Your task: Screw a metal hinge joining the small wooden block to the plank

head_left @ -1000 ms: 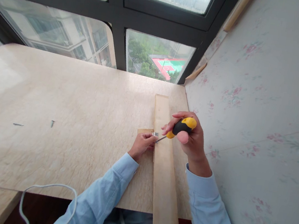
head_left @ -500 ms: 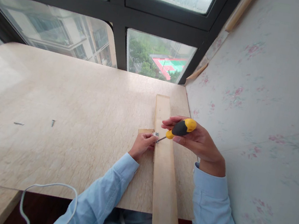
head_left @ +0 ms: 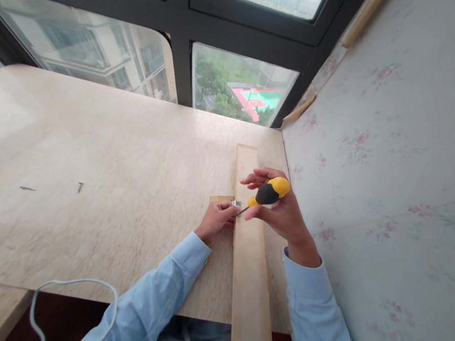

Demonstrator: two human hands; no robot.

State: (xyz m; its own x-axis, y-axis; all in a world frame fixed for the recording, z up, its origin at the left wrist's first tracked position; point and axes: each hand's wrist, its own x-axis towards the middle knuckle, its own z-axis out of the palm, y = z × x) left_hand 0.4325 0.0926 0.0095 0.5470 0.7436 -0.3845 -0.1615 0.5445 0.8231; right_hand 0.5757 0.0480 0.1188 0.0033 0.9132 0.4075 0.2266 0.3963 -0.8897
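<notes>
A long wooden board (head_left: 252,277) lies across the stone-patterned ledge, its near end sticking out past the front edge. At its left side sits a short wood piece (head_left: 220,198), with a small metal bracket (head_left: 237,203) where the two meet. My left hand (head_left: 215,220) is closed, fingertips pinched at the bracket; what lies under them is partly hidden. My right hand (head_left: 279,212) holds a yellow and black screwdriver (head_left: 270,191), thumb below the handle and several fingers stretched out above it. The screwdriver slants down left, its tip beside my left fingertips at the bracket.
Two loose screws, one lying flat (head_left: 28,188) and one more upright (head_left: 79,187), are on the ledge (head_left: 135,157) at the left. A white cable (head_left: 78,280) loops over the front edge. A flowered wall (head_left: 414,181) bounds the right; dark-framed windows (head_left: 249,25) stand behind.
My right hand has shifted left and slightly up, and the screwdriver handle stands steeper, its tip still at the bracket. The left hand and the board stay almost in place.
</notes>
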